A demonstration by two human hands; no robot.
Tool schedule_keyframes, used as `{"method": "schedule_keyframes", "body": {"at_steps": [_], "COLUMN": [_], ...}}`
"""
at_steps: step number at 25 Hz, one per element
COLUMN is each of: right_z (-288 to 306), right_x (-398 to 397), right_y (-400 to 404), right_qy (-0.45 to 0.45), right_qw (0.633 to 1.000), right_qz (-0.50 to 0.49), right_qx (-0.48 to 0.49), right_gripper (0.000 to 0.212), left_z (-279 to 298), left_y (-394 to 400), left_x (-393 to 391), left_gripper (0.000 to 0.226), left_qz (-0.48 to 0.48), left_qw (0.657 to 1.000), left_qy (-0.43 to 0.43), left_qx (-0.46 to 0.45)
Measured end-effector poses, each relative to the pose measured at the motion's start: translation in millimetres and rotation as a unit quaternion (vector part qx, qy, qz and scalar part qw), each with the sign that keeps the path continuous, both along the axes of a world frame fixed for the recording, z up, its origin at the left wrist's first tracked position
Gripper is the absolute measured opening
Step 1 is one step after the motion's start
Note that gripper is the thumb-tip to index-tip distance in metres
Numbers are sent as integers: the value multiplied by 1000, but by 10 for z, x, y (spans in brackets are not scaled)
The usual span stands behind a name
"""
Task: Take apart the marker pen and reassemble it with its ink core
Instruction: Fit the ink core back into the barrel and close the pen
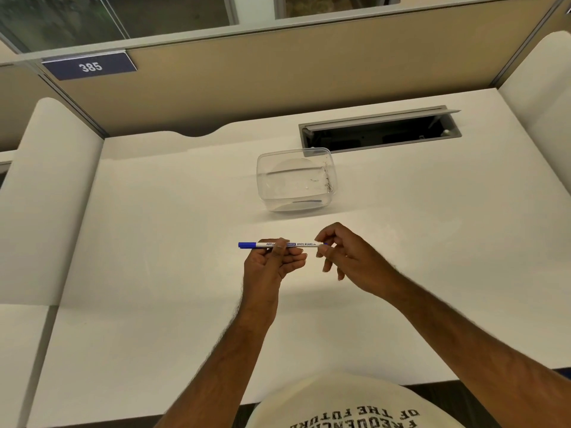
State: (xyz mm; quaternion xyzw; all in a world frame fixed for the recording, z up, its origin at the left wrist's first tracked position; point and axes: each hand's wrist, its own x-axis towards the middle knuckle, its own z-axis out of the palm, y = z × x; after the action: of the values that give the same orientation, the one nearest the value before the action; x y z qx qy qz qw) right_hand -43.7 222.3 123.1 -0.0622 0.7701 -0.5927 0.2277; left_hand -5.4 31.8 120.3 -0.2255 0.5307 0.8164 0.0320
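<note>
A slim white whiteboard marker pen [304, 244] with a blue cap at its left end is held level above the white desk [154, 242]. My left hand [272, 261] grips the barrel near the middle, thumb on top. My right hand [343, 251] pinches the pen's right end between thumb and forefinger, where a small blue end plug just shows. The cap is on the pen. No ink core is visible outside the barrel.
A clear plastic container [296, 180] stands just beyond the hands. Behind it is an open grey cable hatch [380, 131] in the desk. Beige partition walls close the back and sides, with a sign reading 385 [89, 67].
</note>
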Motion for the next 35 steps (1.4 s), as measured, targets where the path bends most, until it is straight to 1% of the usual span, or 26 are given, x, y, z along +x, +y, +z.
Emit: {"method": "schedule_keyframes", "body": {"at_steps": [2,5,9,13,16,18,20,23,25,27,31,33,35], "right_z": [-42,-140,-314,-432,-549,-657,-789,-975,-1065,-1134,-1227,-1274,-1330], "right_x": [5,32,98,109,92,66,43,24,2,-30,-69,-78,-96], "right_y": [18,74,183,278,314,337,360,371,370,372,383,393,412], "right_qy": [-10,-34,-14,-6,-18,-24,-24,-21,-26,-40,-78,-77,-64], "right_qw": [999,997,998,997,995,993,991,989,988,986,978,976,976], "right_qz": [-31,-60,-64,-64,-82,-96,-97,-97,-104,-114,-170,-181,-170], "right_qx": [-22,-22,11,34,47,62,86,107,112,114,90,96,118], "right_gripper": [7,7,9,9,7,7,6,10,13,13,9,8,7], "left_z": [-32,-115,-247,-415,-559,-656,-749,-875,-958,-1034,-1168,-1227,-1256], "left_y": [21,48,-8,-90,-131,-144,-152,-167,-177,-189,-240,-260,-263], "left_x": [18,54,87,130,141,137,125,106,87,68,35,28,22], "left_gripper": [17,22,30,21,19,16,13,16,17,15,3,3,4], "left_qz": [-8,-8,29,44,40,43,49,70,78,76,51,28,14], "left_qw": [1000,999,997,995,988,984,983,983,981,976,967,959,950], "left_qy": [-11,-37,-56,-62,-103,-126,-135,-140,-146,-161,-183,-186,-191], "left_qx": [-11,-34,-32,-62,-109,-122,-119,-99,-101,-121,-168,-213,-247]}}
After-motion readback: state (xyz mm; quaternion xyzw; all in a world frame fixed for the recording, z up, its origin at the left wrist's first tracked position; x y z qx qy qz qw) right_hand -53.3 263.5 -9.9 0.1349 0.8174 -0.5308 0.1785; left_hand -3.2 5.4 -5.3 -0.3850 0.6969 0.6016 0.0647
